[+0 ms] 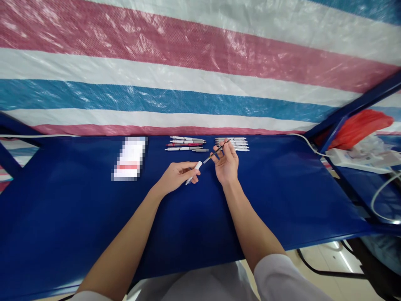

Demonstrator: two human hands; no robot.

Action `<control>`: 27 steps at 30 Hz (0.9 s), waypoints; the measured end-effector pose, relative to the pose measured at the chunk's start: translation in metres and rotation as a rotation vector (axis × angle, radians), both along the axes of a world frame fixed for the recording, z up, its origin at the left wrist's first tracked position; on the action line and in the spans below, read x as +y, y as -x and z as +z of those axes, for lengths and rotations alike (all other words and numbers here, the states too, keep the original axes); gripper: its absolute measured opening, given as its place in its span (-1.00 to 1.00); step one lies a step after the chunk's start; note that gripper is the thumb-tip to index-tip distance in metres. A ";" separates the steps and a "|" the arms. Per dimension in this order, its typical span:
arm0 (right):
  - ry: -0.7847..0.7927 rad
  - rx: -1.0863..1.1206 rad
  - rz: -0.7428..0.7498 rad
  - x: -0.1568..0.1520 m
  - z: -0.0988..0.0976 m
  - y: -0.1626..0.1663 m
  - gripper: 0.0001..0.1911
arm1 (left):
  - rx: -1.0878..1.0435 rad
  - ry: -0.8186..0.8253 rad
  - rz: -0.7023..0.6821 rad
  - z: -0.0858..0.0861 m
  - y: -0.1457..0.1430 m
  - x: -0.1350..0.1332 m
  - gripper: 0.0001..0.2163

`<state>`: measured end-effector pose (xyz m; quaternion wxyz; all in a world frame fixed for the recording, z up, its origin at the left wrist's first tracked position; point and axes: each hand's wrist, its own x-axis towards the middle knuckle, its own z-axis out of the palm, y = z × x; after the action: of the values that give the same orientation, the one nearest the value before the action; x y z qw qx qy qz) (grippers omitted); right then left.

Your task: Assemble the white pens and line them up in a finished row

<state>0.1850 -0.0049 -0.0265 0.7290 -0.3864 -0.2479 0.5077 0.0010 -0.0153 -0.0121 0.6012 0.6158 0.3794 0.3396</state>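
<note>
My left hand (177, 175) is closed around a white pen barrel (194, 171) above the blue table (78, 209). My right hand (226, 163) pinches a thin dark refill (216, 153) whose lower end meets the barrel's tip. Just beyond the hands, by the table's far edge, lie a small group of pens and pen parts (186, 144), some white and grey, one red. To its right is a row of several white pens (233, 144), partly hidden by my right fingers.
A blurred white card or packet (130, 159) lies at the far left of the pens. A striped tarp (188, 75) hangs behind the table. At the right are a white power strip (360, 161) with cables and a red plastic bag (360, 125).
</note>
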 end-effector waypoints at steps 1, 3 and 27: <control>-0.001 -0.002 0.002 0.000 0.000 0.000 -0.72 | 0.002 0.001 -0.013 0.000 0.000 0.000 -0.75; 0.005 0.008 0.001 -0.001 0.001 0.002 -0.72 | 0.010 -0.001 -0.027 0.000 0.000 0.000 -0.76; -0.025 -0.328 0.048 -0.009 0.002 0.018 -0.79 | 0.115 -0.188 0.128 -0.014 -0.001 0.006 -0.71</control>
<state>0.1668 -0.0140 -0.0244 0.6711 -0.4491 -0.3789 0.4520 0.0015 -0.0094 -0.0261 0.4951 0.6626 0.4183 0.3753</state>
